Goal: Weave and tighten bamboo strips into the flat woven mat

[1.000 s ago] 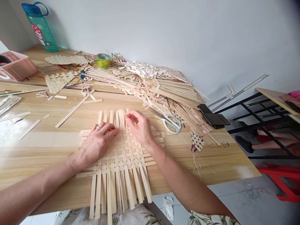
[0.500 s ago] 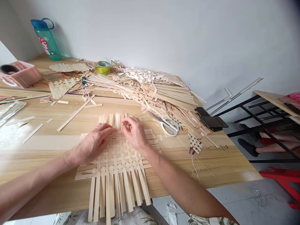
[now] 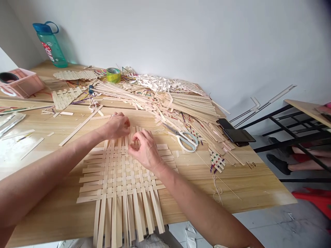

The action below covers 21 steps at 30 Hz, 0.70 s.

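Note:
A woven mat of pale, flat wood strips [image 3: 124, 179] lies in front of me, with loose strip ends on every side. At its far edge my left hand [image 3: 116, 126] is closed, its fingertips pinching an upright wood strip [image 3: 126, 139]. Just to the right and nearer, my right hand [image 3: 146, 150] rests over the weave with curled fingers. Its thumb and index finger curve around that same strip near the mat's upper rows. How tightly the right fingertips press is hard to see.
White-handled scissors [image 3: 187, 140] lie right of the mat. Behind are a heap of loose strips [image 3: 191, 106], a roll of tape [image 3: 113, 75], a blue-capped bottle [image 3: 51, 46] and a pink basket [image 3: 24, 84]. Phones [image 3: 236, 134] lie near the right edge. Another person's legs [image 3: 302, 160] show beyond.
My left hand has moved up and right to the mat's far edge, uncovering the left of the weave. My right hand has come slightly nearer, its thumb and index finger wider apart.

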Tool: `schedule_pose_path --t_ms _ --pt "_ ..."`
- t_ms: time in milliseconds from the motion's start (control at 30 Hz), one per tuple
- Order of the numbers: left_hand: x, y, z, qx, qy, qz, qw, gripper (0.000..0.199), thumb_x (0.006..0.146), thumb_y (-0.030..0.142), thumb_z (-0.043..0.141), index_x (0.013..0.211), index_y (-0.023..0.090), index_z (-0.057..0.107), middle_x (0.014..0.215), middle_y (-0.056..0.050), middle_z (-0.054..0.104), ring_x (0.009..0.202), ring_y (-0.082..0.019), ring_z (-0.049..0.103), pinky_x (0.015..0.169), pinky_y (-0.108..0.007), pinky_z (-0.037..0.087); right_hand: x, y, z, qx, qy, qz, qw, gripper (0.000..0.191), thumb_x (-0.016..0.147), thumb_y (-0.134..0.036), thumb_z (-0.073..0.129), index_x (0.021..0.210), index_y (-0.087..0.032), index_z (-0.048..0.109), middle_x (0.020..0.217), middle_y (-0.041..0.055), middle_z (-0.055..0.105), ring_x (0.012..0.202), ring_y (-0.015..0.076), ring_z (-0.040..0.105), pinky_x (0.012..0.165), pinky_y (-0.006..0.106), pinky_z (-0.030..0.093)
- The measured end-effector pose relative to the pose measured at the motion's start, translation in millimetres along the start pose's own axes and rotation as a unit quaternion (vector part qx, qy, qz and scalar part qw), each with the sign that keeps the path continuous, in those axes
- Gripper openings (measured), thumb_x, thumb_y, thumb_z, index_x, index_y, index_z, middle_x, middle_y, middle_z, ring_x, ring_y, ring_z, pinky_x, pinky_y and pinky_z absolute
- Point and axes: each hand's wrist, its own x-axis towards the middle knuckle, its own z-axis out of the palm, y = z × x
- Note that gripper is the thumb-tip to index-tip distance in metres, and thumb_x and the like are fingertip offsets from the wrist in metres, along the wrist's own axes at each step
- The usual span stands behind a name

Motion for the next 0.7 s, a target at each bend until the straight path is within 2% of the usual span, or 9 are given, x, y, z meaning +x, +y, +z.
schedule_pose_path --t_ms 100,267,333,533,700 --pt "-1 1 0.0 -0.021 -0.007 0.007 1.000 0.016 0.070 0.019 0.057 0.084 0.018 0.063 0.099 -0.011 0.063 0.104 -0.029 0.058 0.092 -0.040 0.047 0 2 -4 0.008 -0.024 0.000 1.000 0.018 0.075 -0.017 0.067 0.080 -0.022 0.050 0.089 0.0043 0.056 0.093 0.0237 0.050 0.085 0.038 0.044" --pt "-4 -2 -10.8 -0.083 -0.045 0.012 0.995 0.013 0.072 0.022 0.052 0.082 0.018 0.059 0.081 -0.004 0.064 0.073 -0.018 0.059 0.064 -0.028 0.046 -1 6 -11 0.042 -0.061 -0.015 0.997 0.011 0.084 -0.012 0.058 0.082 -0.022 0.052 0.088 0.0040 0.057 0.092 0.0223 0.052 0.085 0.037 0.044" --pt "-5 -4 -15.0 -0.132 -0.065 0.017 0.989 0.013 0.075 0.026 0.052 0.083 0.018 0.059 0.078 -0.003 0.065 0.068 -0.016 0.057 0.059 -0.025 0.043 -1 6 -12 0.054 -0.058 -0.022 0.997 0.013 0.087 -0.009 0.051 0.084 -0.022 0.053 0.088 0.0045 0.057 0.091 0.0217 0.052 0.085 0.036 0.045" --pt "-5 -11 -10.1 -0.269 -0.064 0.029 0.961 0.015 0.075 0.032 0.061 0.078 0.018 0.058 0.070 -0.001 0.058 0.061 -0.012 0.050 0.056 -0.025 0.038 -4 5 -9 0.029 -0.047 -0.026 0.998 0.014 0.090 -0.010 0.046 0.087 -0.021 0.053 0.090 0.0067 0.057 0.092 0.0229 0.050 0.084 0.038 0.045" --pt "-3 -17 -4.4 -0.302 -0.054 0.019 0.951 0.014 0.074 0.030 0.064 0.076 0.018 0.058 0.068 -0.001 0.058 0.060 -0.012 0.050 0.055 -0.026 0.038 -6 5 -6 -0.013 -0.050 -0.038 0.998 0.013 0.093 -0.012 0.045 0.091 -0.021 0.053 0.094 0.0078 0.058 0.092 0.0240 0.048 0.086 0.041 0.043"
